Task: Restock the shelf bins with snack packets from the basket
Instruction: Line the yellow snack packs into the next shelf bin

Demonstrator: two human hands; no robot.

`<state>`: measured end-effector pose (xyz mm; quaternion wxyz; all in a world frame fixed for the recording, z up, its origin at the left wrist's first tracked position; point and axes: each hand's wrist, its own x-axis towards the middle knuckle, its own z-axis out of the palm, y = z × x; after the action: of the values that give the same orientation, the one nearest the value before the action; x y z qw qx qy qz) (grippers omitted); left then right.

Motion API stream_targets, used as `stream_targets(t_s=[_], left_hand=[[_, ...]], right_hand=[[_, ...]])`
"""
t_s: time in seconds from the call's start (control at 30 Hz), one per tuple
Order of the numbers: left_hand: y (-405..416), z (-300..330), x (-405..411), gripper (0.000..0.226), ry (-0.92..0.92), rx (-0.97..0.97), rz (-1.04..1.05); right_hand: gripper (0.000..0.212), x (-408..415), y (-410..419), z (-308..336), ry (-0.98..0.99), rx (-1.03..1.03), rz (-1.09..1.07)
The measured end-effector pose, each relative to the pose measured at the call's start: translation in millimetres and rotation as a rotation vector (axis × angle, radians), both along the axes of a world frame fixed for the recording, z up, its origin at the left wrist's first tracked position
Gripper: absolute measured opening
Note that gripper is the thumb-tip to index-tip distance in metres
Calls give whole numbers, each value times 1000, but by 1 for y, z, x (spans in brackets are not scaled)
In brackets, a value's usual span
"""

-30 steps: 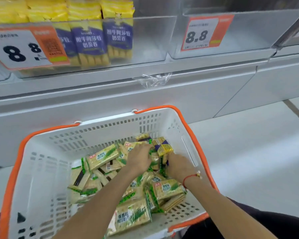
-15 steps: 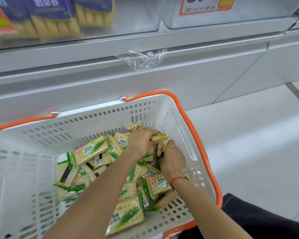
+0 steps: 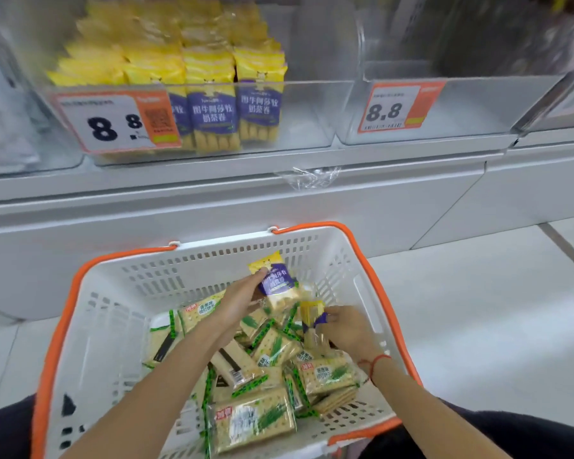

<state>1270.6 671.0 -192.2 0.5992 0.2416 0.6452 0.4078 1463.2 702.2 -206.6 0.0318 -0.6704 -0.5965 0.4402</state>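
Snack packets, yellow and purple, are now lifted clear of the green cracker packs in the basket: left hand fingers curl round one packet, raised since before; right hand pinches another just beside its fingertips.

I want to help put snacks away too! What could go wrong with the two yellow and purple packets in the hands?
1. The left hand pinches its yellow and purple packet near one end, so it might slip back into the basket.
2. The right hand holds a second packet low among the green cracker packets; lifting it could drag one along.
3. The bin on the right has the same 8.8 tag, so a packet might land in the wrong bin.
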Motion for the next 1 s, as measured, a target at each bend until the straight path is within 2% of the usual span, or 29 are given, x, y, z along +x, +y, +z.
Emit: stream_targets(t_s=[0.1,0.2,0.33,0.37,0.43,0.5,0.53,0.6,0.7,0.8,0.87,1.0], left_hand=[[-14,14,-8,26,-54,-25,45],[-29,26,-13,27,-117,-53,111],[-44,26,-21,38,-104,-102,204],[-45,26,-21,41,-105,-113,215],[-47,26,-18,41,-131,-110,226],[-49,28,-14,36,-144,-86,209],[-51,29,-14,34,-161,-67,214],[-55,29,-17,33,-231,-37,255],[-61,32,-20,36,-387,-13,323],[-59,30,-18,41,-446,18,336],[-56,32,-16,41,-432,19,304],[-55,33,-11,41,-368,15,224]], right_hand=[[15,-11,-1,35,338,-158,-196],[15,-23,-3,56,677,-368,-268],[19,-37,-11,68,881,-449,-262],[20,-43,-15,70,882,-410,-263],[29,-57,-25,73,766,-181,-212],[34,-69,-35,72,614,113,-38],[32,-74,-40,72,580,181,81],[26,-82,-47,71,534,191,260],[30,-85,-47,65,442,248,361],[43,-87,-47,61,433,332,229],[49,-86,-45,62,483,241,58],[35,-84,-39,57,485,142,-111]])
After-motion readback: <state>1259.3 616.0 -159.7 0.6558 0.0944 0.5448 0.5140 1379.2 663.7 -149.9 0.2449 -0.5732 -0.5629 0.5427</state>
